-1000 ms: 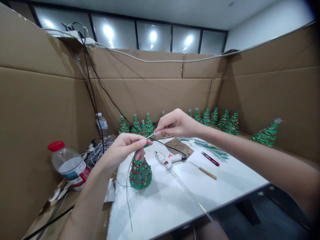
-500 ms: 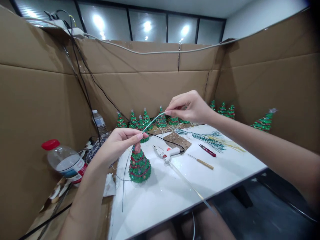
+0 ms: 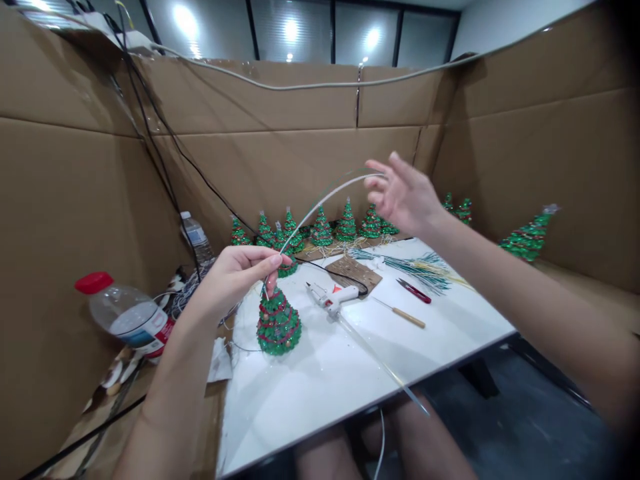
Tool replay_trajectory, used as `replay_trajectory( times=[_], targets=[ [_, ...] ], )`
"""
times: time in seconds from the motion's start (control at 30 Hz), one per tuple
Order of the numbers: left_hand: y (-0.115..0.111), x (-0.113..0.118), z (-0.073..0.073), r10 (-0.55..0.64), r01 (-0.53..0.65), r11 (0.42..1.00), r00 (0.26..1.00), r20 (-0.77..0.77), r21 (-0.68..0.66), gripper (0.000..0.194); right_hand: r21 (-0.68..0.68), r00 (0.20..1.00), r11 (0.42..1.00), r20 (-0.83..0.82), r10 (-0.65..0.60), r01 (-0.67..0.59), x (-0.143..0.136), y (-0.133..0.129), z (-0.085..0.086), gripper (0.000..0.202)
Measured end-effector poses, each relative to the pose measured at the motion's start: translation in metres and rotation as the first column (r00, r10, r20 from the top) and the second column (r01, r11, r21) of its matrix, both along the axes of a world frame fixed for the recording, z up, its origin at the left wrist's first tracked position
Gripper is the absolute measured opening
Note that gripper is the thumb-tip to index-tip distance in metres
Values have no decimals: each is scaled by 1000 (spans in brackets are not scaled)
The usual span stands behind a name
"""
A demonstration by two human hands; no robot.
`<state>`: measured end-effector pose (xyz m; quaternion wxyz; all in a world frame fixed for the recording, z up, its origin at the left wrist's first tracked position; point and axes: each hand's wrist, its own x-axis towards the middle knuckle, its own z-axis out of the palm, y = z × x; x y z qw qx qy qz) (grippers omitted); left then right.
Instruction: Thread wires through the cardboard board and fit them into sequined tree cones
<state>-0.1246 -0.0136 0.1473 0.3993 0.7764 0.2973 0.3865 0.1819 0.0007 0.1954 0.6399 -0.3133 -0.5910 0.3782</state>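
Note:
My left hand [image 3: 250, 273] pinches a thin pale wire [image 3: 325, 199] just above a small green beaded tree [image 3: 279, 325] with red garlands, which stands on the white table. From the pinch the wire arcs up to the right. My right hand [image 3: 403, 193] is raised at the wire's far end, its fingers spread and slightly blurred; the wire passes by its fingertips. The tree's top is partly hidden behind my left fingers.
A white glue gun [image 3: 337, 300] with a long glue stick, a wooden-handled awl [image 3: 407, 317], red snips [image 3: 414, 291] and green wires [image 3: 425, 270] lie on the table [image 3: 300, 407]. Small trees line the back. A red-capped bottle [image 3: 133, 320] stands left.
My right hand has moved up and right, and its fingers have opened from a pinch. More of the wire now shows in a longer arc. My left hand still pinches near the tree's top.

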Motion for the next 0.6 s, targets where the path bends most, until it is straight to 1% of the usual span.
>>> replay_trajectory(
  times=[0.03,0.1,0.17,0.27,0.3,0.33,0.37,0.43,0.47,0.5,0.53,0.57,0.6],
  targets=[
    [0,0,0,-1,2,1000,1000,15,-15,30,-69,990,988,-24,138,-139,-10,-5,-8,53],
    [-1,1,-1,-6,8,999,999,43,-52,22,-125,933,925,-57,355,-360,-31,-14,-20,68],
    [0,2,-3,-9,13,997,998,60,-80,20,-85,863,859,-90,498,-504,-48,-20,-28,76],
    [2,3,-5,-3,9,995,997,72,-96,20,29,768,779,-154,622,-626,-63,-22,-37,78],
    [3,4,-5,7,1,995,997,77,-100,19,74,727,745,-172,664,-663,-65,-21,-40,79],
    [5,4,-6,22,-13,995,996,81,-102,19,119,677,700,-184,713,-704,-67,-18,-45,81],
    [7,4,-7,42,-33,994,995,88,-102,18,155,615,642,-189,765,-751,-67,-15,-50,84],
    [10,2,-8,101,-92,992,989,111,-88,16,197,488,522,-198,850,-830,-67,-7,-61,90],
    [11,1,-8,135,-126,989,982,129,-76,15,204,444,480,-201,873,-853,-67,-4,-66,94],
    [12,0,-8,169,-161,985,974,149,-65,14,191,428,464,-200,881,-865,-67,0,-70,97],
    [12,0,-8,199,-192,980,966,164,-55,14,153,447,477,-193,873,-865,-68,2,-74,98],
    [12,-1,-7,222,-218,975,960,168,-45,14,90,498,518,-177,849,-850,-70,4,-76,95],
    [11,0,-7,236,-234,972,959,159,-33,14,9,570,578,-151,808,-816,-73,5,-77,89]
  ],
)
